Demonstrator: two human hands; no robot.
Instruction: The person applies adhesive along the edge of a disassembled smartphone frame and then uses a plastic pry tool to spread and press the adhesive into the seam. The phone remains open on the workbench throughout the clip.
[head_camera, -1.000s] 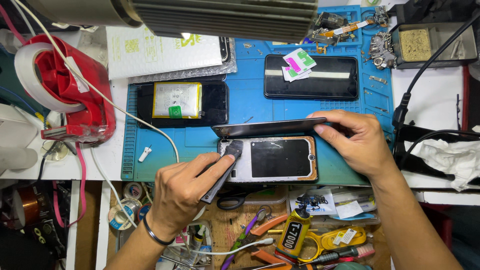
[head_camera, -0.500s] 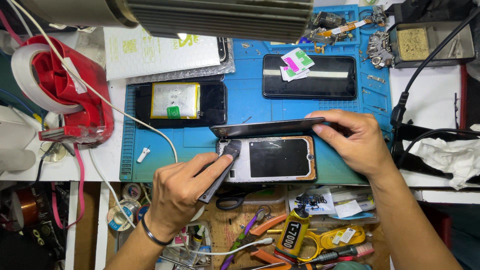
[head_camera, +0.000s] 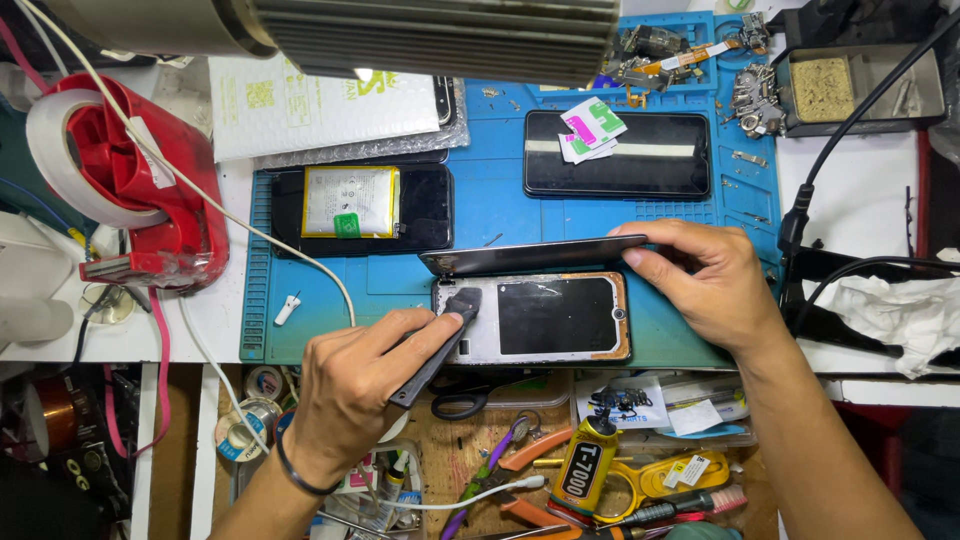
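An opened phone frame (head_camera: 535, 318) lies on the blue work mat (head_camera: 500, 205), near its front edge. Its dark screen panel (head_camera: 530, 256) is tipped up along the far edge. My right hand (head_camera: 700, 280) grips that panel at its right end. My left hand (head_camera: 365, 385) holds a flat black pry tool (head_camera: 440, 340), and the tool's tip rests on the left end of the frame.
Another open phone with a battery (head_camera: 350, 202) lies at the mat's left, a dark phone with stickers (head_camera: 618, 153) at the back. A red tape dispenser (head_camera: 125, 190) stands left. A lamp head (head_camera: 400, 30) overhangs the back. The open drawer (head_camera: 560, 465) below holds a glue tube, pliers, scissors.
Almost nothing has moved. My left hand and the pry tool have shifted very slightly on the frame's left end; my right hand still holds the panel up.
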